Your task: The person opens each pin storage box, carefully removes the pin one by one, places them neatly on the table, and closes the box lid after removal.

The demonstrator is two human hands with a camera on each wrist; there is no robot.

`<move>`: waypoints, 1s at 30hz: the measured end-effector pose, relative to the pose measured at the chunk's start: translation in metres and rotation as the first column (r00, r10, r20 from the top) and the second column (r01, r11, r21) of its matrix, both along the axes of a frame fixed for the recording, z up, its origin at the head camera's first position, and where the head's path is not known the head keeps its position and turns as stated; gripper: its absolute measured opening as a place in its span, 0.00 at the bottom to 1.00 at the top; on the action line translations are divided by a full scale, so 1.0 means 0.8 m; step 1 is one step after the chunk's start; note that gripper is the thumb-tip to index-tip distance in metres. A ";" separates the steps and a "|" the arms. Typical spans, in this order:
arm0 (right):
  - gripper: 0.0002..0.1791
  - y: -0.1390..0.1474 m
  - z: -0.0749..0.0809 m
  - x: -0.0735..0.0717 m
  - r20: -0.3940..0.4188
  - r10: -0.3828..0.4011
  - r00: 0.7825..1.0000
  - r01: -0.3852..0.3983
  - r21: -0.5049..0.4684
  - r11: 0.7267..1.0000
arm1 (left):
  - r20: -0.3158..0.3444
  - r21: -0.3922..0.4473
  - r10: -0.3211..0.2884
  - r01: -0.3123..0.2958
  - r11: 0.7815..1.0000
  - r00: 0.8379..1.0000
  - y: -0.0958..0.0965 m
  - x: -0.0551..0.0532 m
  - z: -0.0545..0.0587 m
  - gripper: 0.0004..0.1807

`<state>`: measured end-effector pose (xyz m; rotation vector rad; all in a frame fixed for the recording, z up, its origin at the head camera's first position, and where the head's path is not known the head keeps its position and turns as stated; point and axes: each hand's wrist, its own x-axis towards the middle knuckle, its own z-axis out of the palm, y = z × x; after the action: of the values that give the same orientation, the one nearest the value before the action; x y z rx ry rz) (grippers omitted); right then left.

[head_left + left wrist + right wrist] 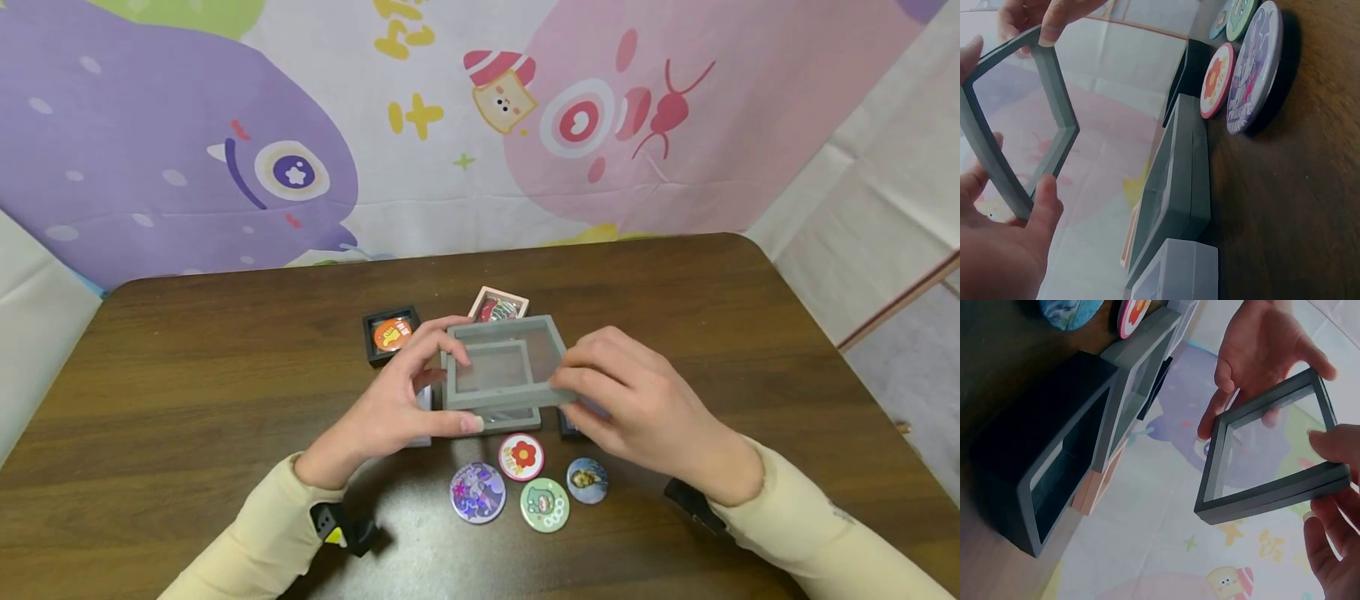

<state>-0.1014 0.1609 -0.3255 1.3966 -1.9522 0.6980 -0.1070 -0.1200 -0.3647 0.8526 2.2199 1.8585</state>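
Above the table, both hands hold a grey square display frame (504,398) with a clear film in its middle. My left hand (393,400) grips its left side, thumb on the near edge and fingers at the far edge. My right hand (637,400) pinches the near right corner between thumb and fingers. Through the film in the right wrist view (1272,503) only the backdrop and part of the left hand show. Beneath the held frame, a second grey frame (513,419) lies on the table, mostly hidden from the head camera.
Four-sided frames surround it: black with an orange badge (392,334), pink (500,305), pale lavender (1191,269) and black (1054,450). Nearer lie round badges: purple (477,492), red-flower (521,457), green (545,504) and blue (587,481). A cartoon cloth hangs behind.
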 end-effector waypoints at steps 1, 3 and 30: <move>0.10 0.000 -0.001 0.000 0.002 -0.008 1.000 0.008 0.009 1.000 | 0.010 0.009 -0.016 0.016 1.000 1.000 0.000 0.000 -0.001 0.24; 0.11 0.000 -0.002 0.001 0.003 -0.013 1.000 0.013 0.012 1.000 | 0.021 0.029 -0.048 0.047 0.998 0.999 0.000 0.001 -0.001 0.24; 0.17 0.021 -0.014 -0.021 0.081 -0.196 0.977 0.184 0.137 0.973 | -0.085 -0.105 0.148 -0.156 0.982 0.985 0.008 0.003 0.001 0.28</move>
<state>-0.1181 0.1774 -0.3368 1.2476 -2.2053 0.5654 -0.1044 -0.1135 -0.3637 0.7674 2.4735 1.7712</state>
